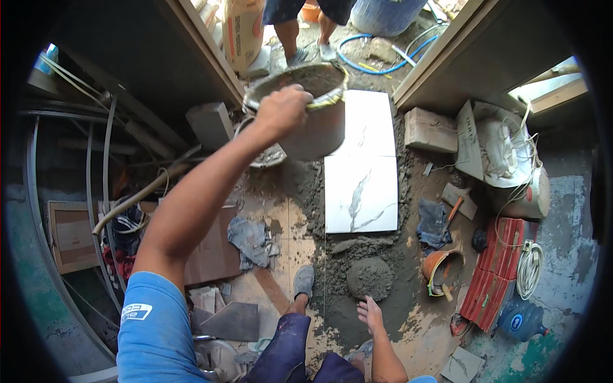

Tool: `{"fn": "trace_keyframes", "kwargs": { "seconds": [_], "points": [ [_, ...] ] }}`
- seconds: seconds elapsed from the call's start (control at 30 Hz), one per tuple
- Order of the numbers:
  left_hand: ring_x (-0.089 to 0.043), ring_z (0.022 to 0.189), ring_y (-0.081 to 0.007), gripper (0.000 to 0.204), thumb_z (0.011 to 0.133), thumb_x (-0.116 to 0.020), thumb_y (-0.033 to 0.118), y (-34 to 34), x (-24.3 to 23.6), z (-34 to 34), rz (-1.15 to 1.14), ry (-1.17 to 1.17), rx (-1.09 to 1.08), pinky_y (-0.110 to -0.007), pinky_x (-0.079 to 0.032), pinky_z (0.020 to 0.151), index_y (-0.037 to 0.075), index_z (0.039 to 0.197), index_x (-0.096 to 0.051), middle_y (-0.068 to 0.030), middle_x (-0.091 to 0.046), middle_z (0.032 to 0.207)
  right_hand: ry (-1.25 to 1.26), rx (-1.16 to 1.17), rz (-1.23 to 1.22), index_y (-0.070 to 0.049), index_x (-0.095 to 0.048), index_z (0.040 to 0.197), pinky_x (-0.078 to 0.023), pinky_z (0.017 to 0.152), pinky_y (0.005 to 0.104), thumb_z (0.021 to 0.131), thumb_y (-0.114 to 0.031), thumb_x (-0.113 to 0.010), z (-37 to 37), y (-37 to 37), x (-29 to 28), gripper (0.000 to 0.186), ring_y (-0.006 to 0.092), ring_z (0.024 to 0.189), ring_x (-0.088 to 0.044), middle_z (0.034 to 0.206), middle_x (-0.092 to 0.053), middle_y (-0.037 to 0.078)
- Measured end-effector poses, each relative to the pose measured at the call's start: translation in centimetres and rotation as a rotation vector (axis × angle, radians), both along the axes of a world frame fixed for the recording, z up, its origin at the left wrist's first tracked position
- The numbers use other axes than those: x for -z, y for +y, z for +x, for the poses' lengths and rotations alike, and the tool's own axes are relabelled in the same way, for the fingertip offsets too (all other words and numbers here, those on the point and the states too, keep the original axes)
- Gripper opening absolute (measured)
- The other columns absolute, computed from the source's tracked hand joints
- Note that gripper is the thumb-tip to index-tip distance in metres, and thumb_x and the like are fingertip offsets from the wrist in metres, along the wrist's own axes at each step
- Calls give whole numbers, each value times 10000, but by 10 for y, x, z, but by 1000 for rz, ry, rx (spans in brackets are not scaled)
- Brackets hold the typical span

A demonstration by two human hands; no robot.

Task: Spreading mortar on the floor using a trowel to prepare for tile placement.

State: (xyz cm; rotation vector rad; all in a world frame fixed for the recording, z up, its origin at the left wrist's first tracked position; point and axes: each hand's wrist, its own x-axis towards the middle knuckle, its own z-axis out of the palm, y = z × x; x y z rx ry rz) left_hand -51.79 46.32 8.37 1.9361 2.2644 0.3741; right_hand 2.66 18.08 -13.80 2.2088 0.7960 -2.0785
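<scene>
My left arm reaches far forward, and my left hand point(283, 112) is closed on the rim of a grey, mortar-stained bucket point(319, 131) tilted in the air. The bucket partly covers the edge of two white marble-patterned tiles point(361, 191) laid end to end on a bed of mortar. Nearer to me, a round heap of wet grey mortar point(369, 279) rests on the spread mortar point(348, 319). Just below that heap, my right hand point(370, 315) is open with its fingers apart, holding nothing.
A person's legs point(290, 38) stand beyond the doorway, near a blue hose point(348, 57) and a paper sack point(242, 35). On the right are an orange bucket point(444, 271), a hammer point(455, 209), red stacked tiles point(491, 274) and a blue water bottle point(520, 320). Metal frames point(92, 191) lean left.
</scene>
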Motion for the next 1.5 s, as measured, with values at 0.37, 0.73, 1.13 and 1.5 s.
{"fn": "trace_keyframes", "kwargs": {
  "seconds": [0.37, 0.73, 1.13, 1.5],
  "points": [
    [-701, 879, -330, 193, 917, -485, 137, 130, -123, -98, 253, 360, -18, -459, -562, 734, 76, 912, -669, -162, -607, 1067, -285, 96, 174, -47, -563, 1337, -402, 1064, 369, 975, -442, -521, 240, -116, -59, 538, 253, 1229, -549, 1306, -597, 192],
    [-708, 860, -316, 185, 915, -479, 103, 108, -184, -118, 236, 451, -15, -445, -567, 719, 46, 894, -654, -156, -642, 987, -435, -170, 279, -42, -571, 1325, -445, 1011, 381, 972, -457, -522, 210, -156, -174, 548, 262, 1177, -585, 1285, -614, 184],
    [-638, 1024, -381, 361, 898, -570, 352, 135, -123, -171, 194, 206, -235, -508, -479, 859, 55, 1092, -639, -211, -642, 1134, -498, 222, 169, -91, -601, 966, -447, 548, 286, 981, -384, -556, 187, -169, -236, 297, 117, 604, -535, 723, -587, -3],
    [-538, 1198, -411, 543, 897, -671, 205, 32, -66, -106, 460, 107, 52, -422, -385, 1061, -41, 1353, -511, -269, -573, 1292, -564, 142, 106, 10, -573, 1285, -479, 966, 368, 923, -465, -609, 212, -237, -280, 598, 287, 1123, -625, 1273, -619, 194]
  ]
}}
